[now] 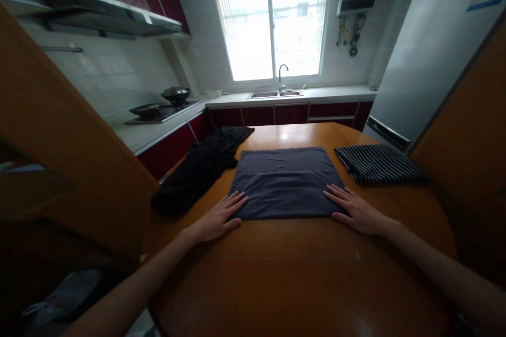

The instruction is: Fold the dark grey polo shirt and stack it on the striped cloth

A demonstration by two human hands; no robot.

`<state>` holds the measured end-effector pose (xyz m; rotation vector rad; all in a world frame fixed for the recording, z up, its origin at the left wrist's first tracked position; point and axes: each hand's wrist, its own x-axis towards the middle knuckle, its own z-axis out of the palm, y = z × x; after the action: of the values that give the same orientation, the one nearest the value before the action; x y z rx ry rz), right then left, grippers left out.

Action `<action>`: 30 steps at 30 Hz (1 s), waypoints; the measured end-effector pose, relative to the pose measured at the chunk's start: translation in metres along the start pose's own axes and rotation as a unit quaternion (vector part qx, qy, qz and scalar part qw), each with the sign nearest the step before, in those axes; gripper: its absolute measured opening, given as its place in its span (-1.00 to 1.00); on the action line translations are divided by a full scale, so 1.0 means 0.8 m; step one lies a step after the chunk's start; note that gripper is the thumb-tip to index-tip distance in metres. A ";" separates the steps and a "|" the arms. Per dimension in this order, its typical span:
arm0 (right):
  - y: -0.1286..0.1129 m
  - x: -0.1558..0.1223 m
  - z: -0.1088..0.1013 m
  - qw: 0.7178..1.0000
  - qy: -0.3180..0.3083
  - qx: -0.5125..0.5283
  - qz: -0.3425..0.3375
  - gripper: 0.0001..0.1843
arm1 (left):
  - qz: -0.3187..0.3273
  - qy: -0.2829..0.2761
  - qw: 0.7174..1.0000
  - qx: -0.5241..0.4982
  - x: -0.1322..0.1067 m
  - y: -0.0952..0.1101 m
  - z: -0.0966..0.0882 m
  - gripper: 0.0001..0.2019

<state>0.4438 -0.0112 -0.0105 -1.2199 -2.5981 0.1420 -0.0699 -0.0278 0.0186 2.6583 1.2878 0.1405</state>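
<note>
One left hand [217, 217] and one right hand [359, 212] rest, fingers slightly spread, on opposite side edges of the dark grey cloth [288, 187] lying midway across the wooden table [300, 274], where unequal outward drag could skew the fabric or raise creases.

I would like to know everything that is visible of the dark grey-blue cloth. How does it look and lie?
The dark grey-blue cloth lies flat on the brown table, roughly rectangular, its fabric smooth and plain. A crosswise line, perhaps a fold edge, crosses its far half; soft wrinkles show nearer the person. The left hand rests at its near left corner, the right hand at its near right. It lies between a black garment and a striped cloth.
</note>
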 end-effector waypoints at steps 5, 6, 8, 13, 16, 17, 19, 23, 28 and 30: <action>0.013 -0.014 -0.005 0.998 0.046 0.000 -0.039 -0.45 | 0.030 0.036 0.999 0.002 -0.008 -0.005 -0.006 -0.49; 0.014 -0.016 -0.006 0.997 0.057 -0.002 -0.053 -0.49 | 0.039 0.041 0.998 0.006 -0.008 -0.005 -0.007 -0.52; 0.014 -0.020 -0.009 0.994 0.073 -0.009 -0.076 -0.48 | 0.060 0.045 0.997 0.011 -0.007 -0.002 -0.011 -0.55; 0.013 -0.023 -0.014 0.993 0.093 -0.028 -0.067 -0.44 | 0.071 0.010 0.997 -0.005 -0.008 0.011 -0.025 -0.44; 0.016 -0.023 -0.013 0.993 0.098 -0.025 -0.055 -0.47 | 0.060 0.018 0.998 -0.013 -0.005 0.012 -0.028 -0.45; 0.017 -0.023 -0.013 0.994 0.099 -0.019 -0.052 -0.48 | 0.057 0.029 0.998 -0.014 -0.004 0.010 -0.027 -0.48; 0.017 -0.024 -0.015 0.994 0.093 -0.003 -0.051 -0.49 | 0.051 0.051 0.997 -0.019 -0.003 0.006 -0.024 -0.53; 0.010 -0.032 -0.026 0.996 0.066 0.041 -0.051 -0.48 | 0.046 0.062 0.996 -0.039 -0.009 0.002 -0.016 -0.54; -0.010 -0.064 -0.042 0.994 0.022 0.105 -0.028 -0.46 | 0.016 0.023 0.995 -0.093 -0.046 0.028 -0.027 -0.48; -0.020 -0.082 -0.050 0.989 0.007 0.147 -0.006 -0.51 | -0.009 -0.010 0.992 -0.129 -0.064 0.050 -0.042 -0.49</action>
<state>0.4836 -0.0729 0.0183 -1.0931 -2.4619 0.4915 -0.0765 -0.0884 0.0596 2.4238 1.1973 0.2576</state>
